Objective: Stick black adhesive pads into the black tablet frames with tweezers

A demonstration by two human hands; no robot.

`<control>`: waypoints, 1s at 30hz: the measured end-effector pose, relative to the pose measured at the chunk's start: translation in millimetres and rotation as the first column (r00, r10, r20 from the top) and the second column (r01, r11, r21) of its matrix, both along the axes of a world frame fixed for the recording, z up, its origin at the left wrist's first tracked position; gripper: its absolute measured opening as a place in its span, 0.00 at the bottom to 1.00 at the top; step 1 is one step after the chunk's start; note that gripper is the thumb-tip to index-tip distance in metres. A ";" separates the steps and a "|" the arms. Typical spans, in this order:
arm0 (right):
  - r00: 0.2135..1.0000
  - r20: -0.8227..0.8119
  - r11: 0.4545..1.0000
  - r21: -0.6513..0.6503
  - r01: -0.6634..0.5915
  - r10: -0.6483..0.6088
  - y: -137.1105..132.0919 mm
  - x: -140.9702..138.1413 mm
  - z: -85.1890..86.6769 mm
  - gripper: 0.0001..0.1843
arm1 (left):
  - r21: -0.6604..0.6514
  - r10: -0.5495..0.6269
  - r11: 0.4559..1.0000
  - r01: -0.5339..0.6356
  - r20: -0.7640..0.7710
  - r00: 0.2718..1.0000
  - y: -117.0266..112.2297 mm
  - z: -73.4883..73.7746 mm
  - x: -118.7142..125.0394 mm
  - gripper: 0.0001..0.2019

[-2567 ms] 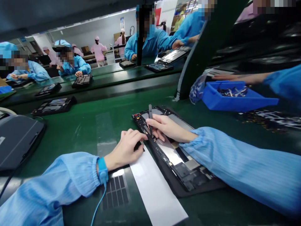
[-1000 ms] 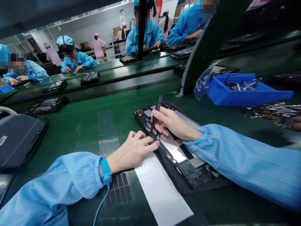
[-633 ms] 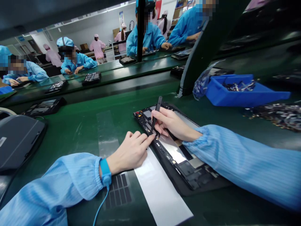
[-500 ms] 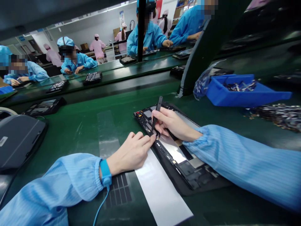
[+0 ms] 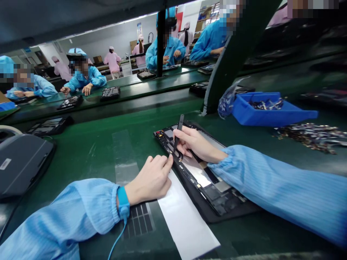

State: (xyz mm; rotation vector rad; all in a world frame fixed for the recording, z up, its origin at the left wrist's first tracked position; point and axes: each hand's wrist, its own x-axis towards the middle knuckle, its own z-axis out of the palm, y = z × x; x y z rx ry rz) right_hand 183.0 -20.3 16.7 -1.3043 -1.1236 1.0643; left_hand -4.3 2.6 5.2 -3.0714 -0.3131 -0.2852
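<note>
My right hand (image 5: 196, 141) grips black tweezers (image 5: 180, 124) like a pen. Their lower end comes down by a small dark curved cable (image 5: 180, 155) near the left edge of an opened tablet (image 5: 199, 175), whose inner parts show. My left hand (image 5: 150, 177) is closed, its fingers curled. Its index fingertip touches or nearly touches the tablet's left edge beside the cable. Whether anything sits under the curled fingers is hidden. A white paper strip (image 5: 187, 220) lies beside the tablet and partly beneath my left hand. Under the tablet is a black mat (image 5: 208, 216).
A blue bin (image 5: 265, 113) of small cable parts stands at right, near a loose pile (image 5: 314, 135). A green post (image 5: 230, 61) rises behind. At left sits a grey machine (image 5: 21, 162). A sheet of dark stickers (image 5: 139, 218) lies near my left wrist cord (image 5: 118, 240). Co-workers sit across the line.
My left index fingertip has drawn back slightly left from the cable, toward the tablet's edge. The tweezers remain in my right hand at the cable. The view has shifted a little.
</note>
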 end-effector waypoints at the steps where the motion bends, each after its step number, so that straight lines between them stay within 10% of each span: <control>1: 1.000 0.000 1.000 -0.001 0.001 -0.001 0.0 -0.2 0.5 0.18 | -0.018 0.003 1.000 -0.003 -0.003 1.000 0.8 -0.7 0.2 0.25; 13: 0.947 0.308 0.993 0.098 0.065 -0.092 -1.2 4.2 5.9 0.19 | -0.035 -0.260 0.965 0.259 -0.001 0.966 0.5 -2.3 -2.7 0.21; 17: 0.607 0.777 0.955 0.280 -0.100 -0.164 -39.6 -5.5 27.8 0.17 | -0.022 -0.262 0.965 0.263 0.029 0.965 1.5 -3.5 -2.8 0.20; 22: 0.297 0.927 0.912 0.311 -0.267 -0.229 -110.2 -35.7 15.9 0.12 | -0.097 -0.214 0.970 0.223 0.103 0.972 1.2 -4.0 0.2 0.23; 30: 0.123 0.913 0.892 0.340 0.298 -0.389 -153.9 23.1 -43.3 0.19 | -0.158 -0.116 0.978 0.138 0.143 0.983 2.4 -9.2 -0.7 0.21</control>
